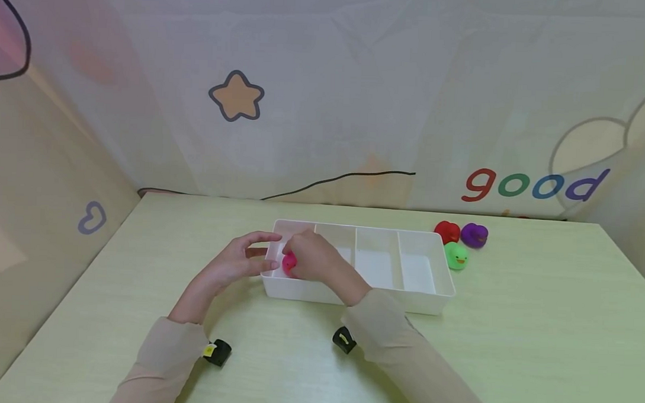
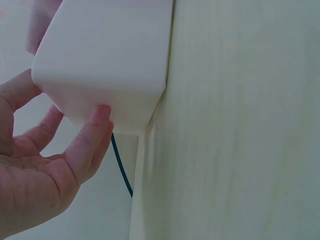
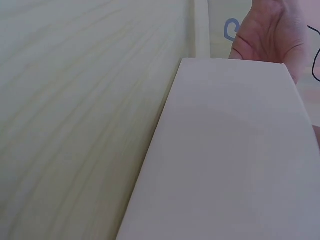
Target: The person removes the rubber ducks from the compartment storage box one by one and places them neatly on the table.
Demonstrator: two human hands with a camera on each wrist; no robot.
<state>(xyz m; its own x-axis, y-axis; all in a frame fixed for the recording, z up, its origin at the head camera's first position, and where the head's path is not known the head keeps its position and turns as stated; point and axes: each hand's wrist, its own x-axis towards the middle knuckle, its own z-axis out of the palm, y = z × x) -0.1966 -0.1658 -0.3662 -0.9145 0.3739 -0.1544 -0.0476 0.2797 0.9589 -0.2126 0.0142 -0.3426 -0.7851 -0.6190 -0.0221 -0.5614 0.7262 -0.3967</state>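
Note:
A long white divided box (image 1: 442, 289) sits on the table. My right hand (image 1: 315, 254) reaches into its leftmost compartment with curled fingers. It grips a small pink rubber duck (image 1: 288, 264), partly hidden behind the hand. At the box's left end, my left hand (image 1: 235, 261) is spread, thumb and forefinger at the rim. In the left wrist view its other fingertips (image 2: 102, 111) press the outside of the end wall. The right wrist view is mostly filled by the box's side wall (image 3: 235, 150), which hides the right hand; my left palm (image 3: 270, 35) shows beyond it.
Just past the box's right end stand a red duck (image 1: 447, 232), a purple duck (image 1: 474, 235) and a green duck (image 1: 456, 256), close together. The pale wooden table (image 1: 537, 327) meets a printed cloth backdrop (image 1: 331, 107) behind the box. Black wrist cameras hang below both sleeves.

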